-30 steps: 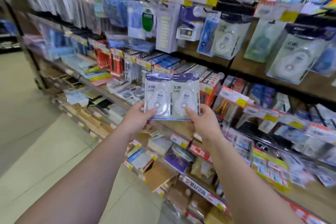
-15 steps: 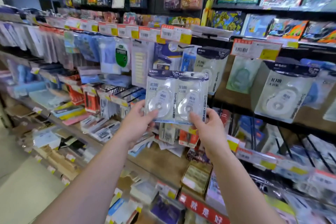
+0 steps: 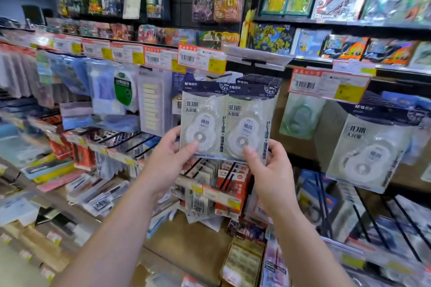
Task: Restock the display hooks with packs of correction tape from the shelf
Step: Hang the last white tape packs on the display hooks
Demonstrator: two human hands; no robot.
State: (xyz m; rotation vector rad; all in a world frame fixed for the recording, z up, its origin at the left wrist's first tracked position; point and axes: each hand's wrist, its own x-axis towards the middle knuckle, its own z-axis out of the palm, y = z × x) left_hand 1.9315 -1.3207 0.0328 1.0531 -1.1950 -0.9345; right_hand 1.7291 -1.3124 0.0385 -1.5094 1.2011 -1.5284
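The packs (image 3: 225, 121), two side by side before the hooked stock at centre, look light, thin, flexible and slick, so left hand (image 3: 169, 161) and right hand (image 3: 268, 170) pinch their lower corners.

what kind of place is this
Most likely a stationery shop aisle: barcoded price tags on the shelf edge, hanging correction tape packs on hooks, and two packs held up by both hands.
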